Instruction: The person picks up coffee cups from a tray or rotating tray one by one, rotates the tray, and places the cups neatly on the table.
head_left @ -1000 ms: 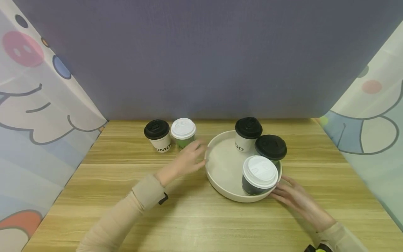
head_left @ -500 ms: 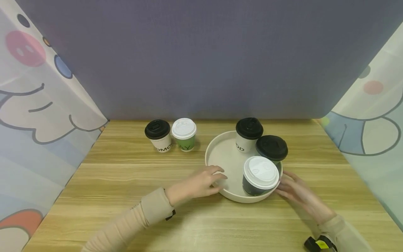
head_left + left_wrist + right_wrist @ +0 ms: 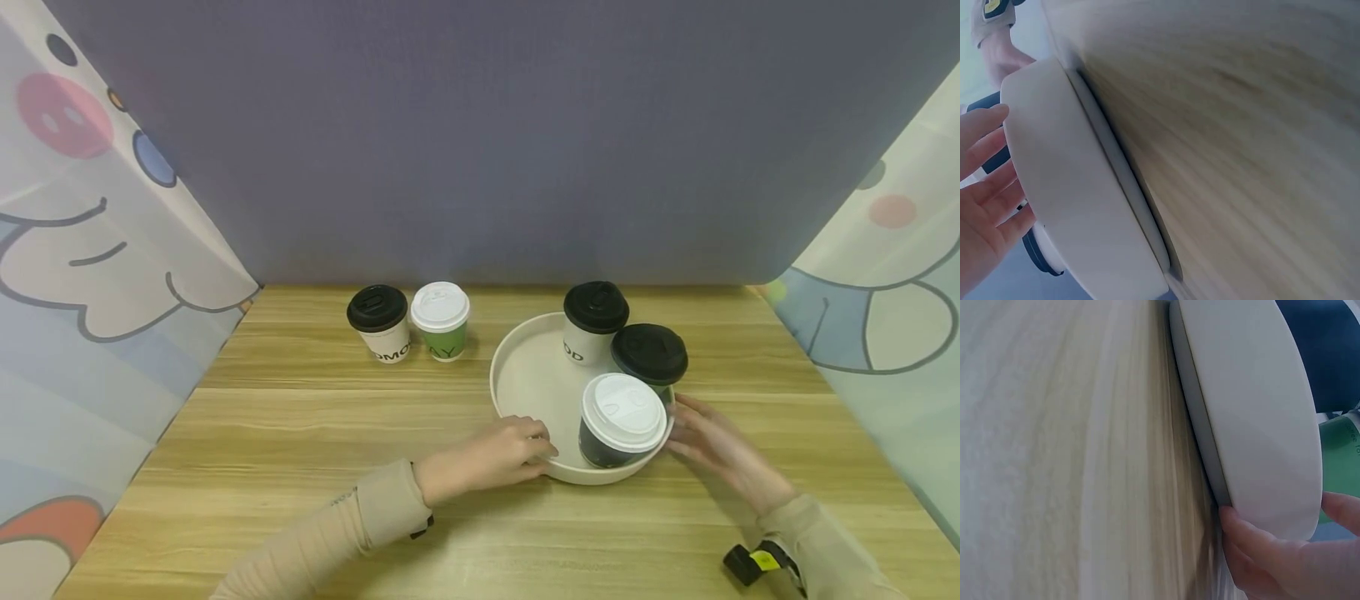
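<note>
A round cream tray [image 3: 532, 379] with a raised rim rests on the wooden table. Inside its right half stand a dark cup with a white lid [image 3: 622, 417], a white cup with a black lid [image 3: 595, 321] and a green cup with a black lid [image 3: 649, 354]. At the tray's front left, my left hand [image 3: 491, 457] holds the rim, fingers reaching over it; in the left wrist view the fingertips are partly hidden behind the wall [image 3: 1085, 181]. On the right side my right hand [image 3: 727, 458] grips the tray, one finger at the base edge and the thumb at the rim [image 3: 1310, 425].
Left of the tray, a white cup with a black lid [image 3: 381, 325] and a green cup with a white lid [image 3: 441, 321] stand upright close together. A grey panel [image 3: 480, 142] closes off the back. Printed cartoon curtains [image 3: 97, 250] flank both sides.
My left hand has come from beside the green cup with the white lid, toward me and right, onto the tray's front-left rim. My right hand stays at the tray's right side; the cups stay put.
</note>
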A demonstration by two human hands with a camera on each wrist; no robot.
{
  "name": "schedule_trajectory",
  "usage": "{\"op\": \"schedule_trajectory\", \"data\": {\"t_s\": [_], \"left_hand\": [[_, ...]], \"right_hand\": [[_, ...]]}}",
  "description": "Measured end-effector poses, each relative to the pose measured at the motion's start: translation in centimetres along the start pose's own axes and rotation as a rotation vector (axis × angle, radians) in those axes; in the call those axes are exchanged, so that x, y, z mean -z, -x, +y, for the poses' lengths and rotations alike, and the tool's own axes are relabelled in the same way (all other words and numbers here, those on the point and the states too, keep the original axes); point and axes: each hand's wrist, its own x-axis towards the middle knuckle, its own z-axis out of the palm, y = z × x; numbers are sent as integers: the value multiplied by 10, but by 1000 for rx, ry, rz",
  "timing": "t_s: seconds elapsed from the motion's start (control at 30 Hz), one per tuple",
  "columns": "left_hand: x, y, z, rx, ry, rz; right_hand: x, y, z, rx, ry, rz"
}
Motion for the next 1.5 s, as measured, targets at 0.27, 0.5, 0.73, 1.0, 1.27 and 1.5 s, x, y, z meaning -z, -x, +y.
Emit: {"op": "schedule_trajectory", "data": {"t_s": [0.27, 0.5, 0.73, 1.0, 1.27, 1.5], "left_hand": [[-6, -2, 3, -29, -35, 55], [-6, -1, 4, -21, -55, 52], [-4, 4, 0, 3, -45, 55], [1, 11, -6, 40, -40, 57], [3, 17, -16, 71, -22, 72], [8, 22, -24, 94, 12, 95]], "right_hand": [[3, -2, 1, -19, -11, 0], [3, -1, 0, -24, -7, -19], [1, 7, -1, -26, -6, -37], [-6, 13, 6, -23, -56, -53], [-14, 18, 10, -22, -116, -60], [-24, 23, 14, -22, -88, -37]]}}
